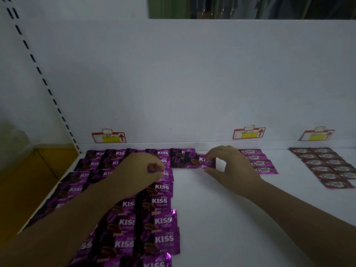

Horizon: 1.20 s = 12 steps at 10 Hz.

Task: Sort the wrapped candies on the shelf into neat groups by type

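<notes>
Evidently the purple group was being extended: the right hand (231, 168) pinched a Kiss packet (204, 161) at the back row's right end on the shelf (221, 218). The left hand (140, 170) curled over the Kiss rows (161, 220); in the dim light I could not tell whether it gripped one. The next move called for laying the packet flush beside its neighbour.

Before me rises a dimly lit white back panel (173, 83) above the white shelf board (221, 218). A white upright with dark slots (46, 81) runs at my left, with a yellow-brown surface (23, 170) beyond it. Three red-bordered paper labels with yellow patches (108, 137) sit along the panel's foot. A green frame (151, 7) edges a dark opening (250, 6) overhead.
</notes>
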{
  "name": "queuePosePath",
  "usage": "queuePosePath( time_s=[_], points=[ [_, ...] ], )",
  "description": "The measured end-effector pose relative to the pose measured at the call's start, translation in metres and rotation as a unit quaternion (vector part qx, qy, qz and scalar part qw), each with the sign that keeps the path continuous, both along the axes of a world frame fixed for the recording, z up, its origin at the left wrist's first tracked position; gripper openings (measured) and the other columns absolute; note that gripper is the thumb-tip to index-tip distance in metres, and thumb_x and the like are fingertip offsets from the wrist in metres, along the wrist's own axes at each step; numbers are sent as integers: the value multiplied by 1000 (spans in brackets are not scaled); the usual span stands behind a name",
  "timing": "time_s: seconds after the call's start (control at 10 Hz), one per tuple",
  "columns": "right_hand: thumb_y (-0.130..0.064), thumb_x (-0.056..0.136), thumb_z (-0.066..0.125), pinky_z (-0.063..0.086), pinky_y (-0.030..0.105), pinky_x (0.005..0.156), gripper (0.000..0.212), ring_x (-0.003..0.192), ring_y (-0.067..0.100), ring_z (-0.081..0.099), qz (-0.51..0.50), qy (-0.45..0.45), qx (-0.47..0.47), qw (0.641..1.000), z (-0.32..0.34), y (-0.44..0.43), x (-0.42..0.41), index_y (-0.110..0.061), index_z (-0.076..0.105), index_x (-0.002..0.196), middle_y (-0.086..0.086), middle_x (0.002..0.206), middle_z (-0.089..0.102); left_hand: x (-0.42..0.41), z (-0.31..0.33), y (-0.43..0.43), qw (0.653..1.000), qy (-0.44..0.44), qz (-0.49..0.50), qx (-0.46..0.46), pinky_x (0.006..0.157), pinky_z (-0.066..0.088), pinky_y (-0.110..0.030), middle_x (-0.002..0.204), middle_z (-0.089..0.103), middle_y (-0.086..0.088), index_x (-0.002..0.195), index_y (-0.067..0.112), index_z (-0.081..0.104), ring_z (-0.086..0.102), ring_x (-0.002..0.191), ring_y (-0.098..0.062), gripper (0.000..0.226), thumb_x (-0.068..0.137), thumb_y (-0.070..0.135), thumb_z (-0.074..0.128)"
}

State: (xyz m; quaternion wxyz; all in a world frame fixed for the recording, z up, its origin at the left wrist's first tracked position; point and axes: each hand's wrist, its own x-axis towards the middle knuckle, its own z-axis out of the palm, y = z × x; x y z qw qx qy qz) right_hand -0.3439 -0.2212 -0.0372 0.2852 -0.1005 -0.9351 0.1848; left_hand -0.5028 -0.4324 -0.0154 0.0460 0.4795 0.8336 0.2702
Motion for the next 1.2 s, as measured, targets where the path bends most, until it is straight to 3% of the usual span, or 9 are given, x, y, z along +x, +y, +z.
queuePosePath(
  time_s=[0.1, 0.2, 0.3, 0.5, 0.8, 1.2],
  points=[
    [-26, 77, 75, 43, 29, 87, 20, 97, 15, 55, 23, -52, -14, 998, -9, -5, -4, -19, 69, 95, -6, 104, 65, 0, -8, -10, 996, 56, -41, -52, 81, 40, -13, 97, 62, 13, 102, 27, 70, 52, 86, 3, 20, 83, 32, 65],
    [-31, 79, 71, 41, 26, 90, 20, 101, 10, 52, 37, -94, -27, 994, -14, -10, -10, -20, 68, 95, -9, 109, 63, -2, -16, -10, 993, 76, -44, -79, 82, 30, -8, 106, 60, 14, 110, 30, 67, 49, 94, 2, 27, 85, 37, 62],
    [-32, 80, 70, 39, 22, 86, 17, 100, 8, 51, 43, -103, -26, 993, -17, -16, -18, -20, 68, 92, -9, 106, 63, -4, -20, -10, 993, 74, -42, -78, 81, 32, -8, 107, 60, 13, 109, 30, 67, 49, 92, 2, 26, 83, 36, 64],
    [-22, 80, 68, 33, 16, 82, 9, 99, 14, 53, 20, -91, -12, 996, -23, -23, -22, -18, 70, 87, -3, 102, 66, -5, -21, -10, 993, 74, -44, -77, 83, 33, -11, 104, 58, 16, 108, 30, 66, 48, 91, 3, 27, 81, 34, 67],
    [-21, 83, 64, 35, 16, 83, 13, 98, 13, 55, 34, -108, 12, 994, -23, -24, -18, -17, 70, 94, -3, 106, 65, -3, -20, -9, 993, 77, -45, -73, 80, 39, -13, 91, 51, 20, 97, 30, 69, 49, 85, 3, 17, 81, 33, 67],
    [-25, 87, 58, 38, 17, 82, 19, 98, 13, 55, 34, -101, 11, 994, -26, -27, -18, -17, 64, 102, -3, 106, 63, -1, -13, -9, 997, 62, -30, -42, 82, 41, -15, 102, 60, 11, 103, 26, 67, 53, 90, -2, 19, 87, 31, 58]
  ],
)
